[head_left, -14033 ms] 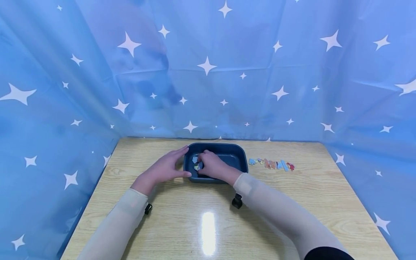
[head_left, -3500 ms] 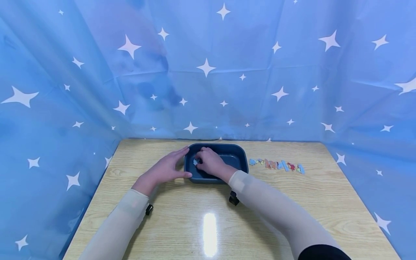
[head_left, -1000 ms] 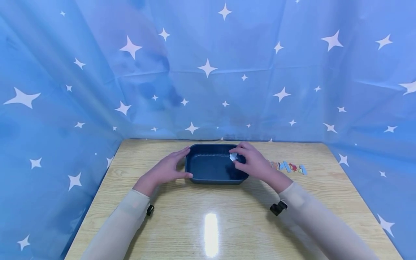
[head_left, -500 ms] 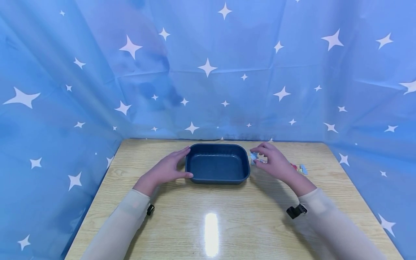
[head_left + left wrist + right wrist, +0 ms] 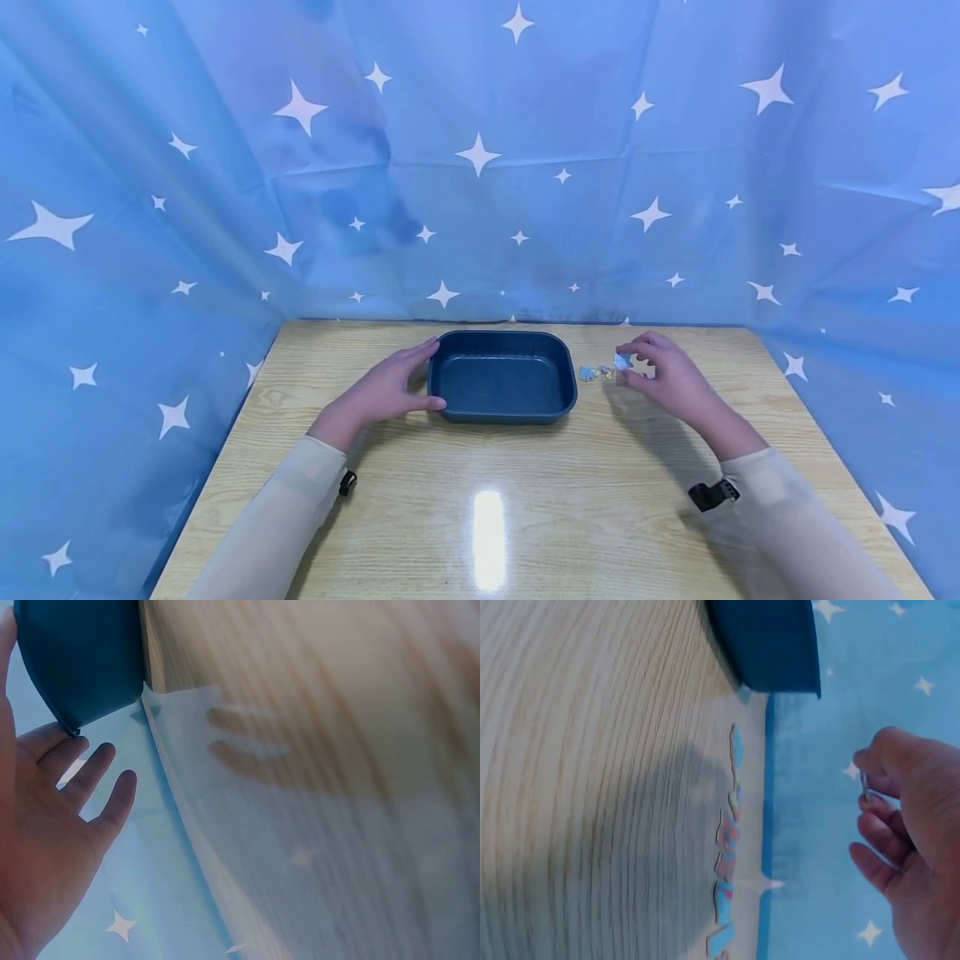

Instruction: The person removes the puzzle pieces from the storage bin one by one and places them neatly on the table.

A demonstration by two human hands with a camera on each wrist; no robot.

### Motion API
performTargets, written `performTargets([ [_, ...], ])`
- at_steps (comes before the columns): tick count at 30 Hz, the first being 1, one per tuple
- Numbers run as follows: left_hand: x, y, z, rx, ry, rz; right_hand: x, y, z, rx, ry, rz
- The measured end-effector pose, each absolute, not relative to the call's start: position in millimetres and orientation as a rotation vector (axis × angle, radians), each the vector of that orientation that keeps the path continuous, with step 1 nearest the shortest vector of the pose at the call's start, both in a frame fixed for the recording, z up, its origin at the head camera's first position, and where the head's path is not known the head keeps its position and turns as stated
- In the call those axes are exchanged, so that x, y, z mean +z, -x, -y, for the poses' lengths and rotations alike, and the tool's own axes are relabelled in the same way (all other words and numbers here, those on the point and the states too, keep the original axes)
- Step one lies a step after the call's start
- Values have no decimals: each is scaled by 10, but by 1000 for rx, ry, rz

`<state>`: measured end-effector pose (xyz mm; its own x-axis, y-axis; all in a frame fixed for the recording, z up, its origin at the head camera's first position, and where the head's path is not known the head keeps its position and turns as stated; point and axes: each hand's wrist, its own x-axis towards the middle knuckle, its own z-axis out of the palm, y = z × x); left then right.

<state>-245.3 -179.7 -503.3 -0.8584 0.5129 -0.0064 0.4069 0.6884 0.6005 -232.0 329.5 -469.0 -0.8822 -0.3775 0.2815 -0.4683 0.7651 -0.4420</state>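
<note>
A dark blue rectangular tray (image 5: 502, 390) stands at the back middle of the table. My left hand (image 5: 381, 388) touches its left end, thumb at the front corner and fingers at the back, all fairly straight. My right hand (image 5: 670, 379) is in the air to the right of the tray, pinching a small pale blue puzzle piece (image 5: 622, 361) between thumb and fingertips. Under and beside that hand runs a row of coloured puzzle pieces; a blue piece (image 5: 587, 374) lies at its tray end. In the right wrist view more of the row shows, including a red piece (image 5: 727, 832).
The wooden table (image 5: 420, 500) ends at the back against a blue star-patterned curtain (image 5: 480, 208), which also hangs on both sides. A bright light reflection (image 5: 489, 542) lies on the tabletop near the front.
A blue piece joined the row's right end by 3.5 seconds ago. My right hand has since lifted another piece from the tray and carried it right, over the row. My left hand stays put.
</note>
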Motion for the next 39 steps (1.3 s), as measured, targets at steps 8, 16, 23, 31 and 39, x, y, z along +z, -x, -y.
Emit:
performTargets([
  [8,-5031,2451,1792,897,-750,-2728,-4743,2289,-3521,732,-653,2739],
  [16,-5028,2449,1784,887,-737,-2734,-4790,2276,-3766,743,-620,2729],
  [23,-5014,2439,1796,879,-734,-2728,-4840,2289,-3979,737,-603,2768],
  [31,-5009,2443,1789,888,-732,-2722,-4833,2252,-4227,799,-532,2859],
  [39,-5008,2438,1785,885,-725,-2723,-4844,2221,-4484,817,-435,2930],
])
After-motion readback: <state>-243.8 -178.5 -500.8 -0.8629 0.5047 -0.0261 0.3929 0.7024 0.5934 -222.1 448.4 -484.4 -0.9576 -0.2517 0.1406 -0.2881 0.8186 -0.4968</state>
